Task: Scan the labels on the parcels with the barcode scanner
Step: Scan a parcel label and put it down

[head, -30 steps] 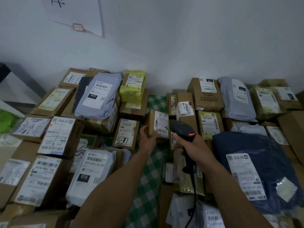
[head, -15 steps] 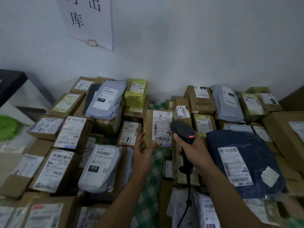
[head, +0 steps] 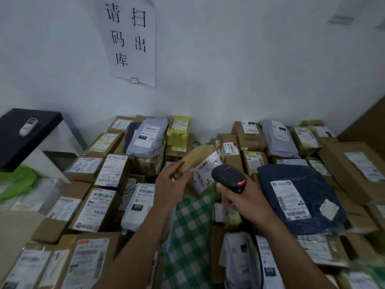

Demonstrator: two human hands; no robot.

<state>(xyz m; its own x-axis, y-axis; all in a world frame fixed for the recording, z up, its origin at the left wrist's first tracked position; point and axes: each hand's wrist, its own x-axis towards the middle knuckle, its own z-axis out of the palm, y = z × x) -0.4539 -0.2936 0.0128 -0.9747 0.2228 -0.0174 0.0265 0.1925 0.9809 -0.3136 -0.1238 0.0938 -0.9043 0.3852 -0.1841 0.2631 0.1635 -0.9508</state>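
- My left hand grips the small brown parcel, fingers curled on its left end; it is lifted and tilted at centre frame.
- Its white label faces the barcode scanner, just to its right.
- My right hand is wrapped round the handle.
- Green checked cloth shows at lower centre.

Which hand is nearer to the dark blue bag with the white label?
Right. The right hand, gripping the barcode scanner, is just beside the dark blue bag at its left edge; the left hand, holding a brown parcel, is farther left, beyond the scanner.
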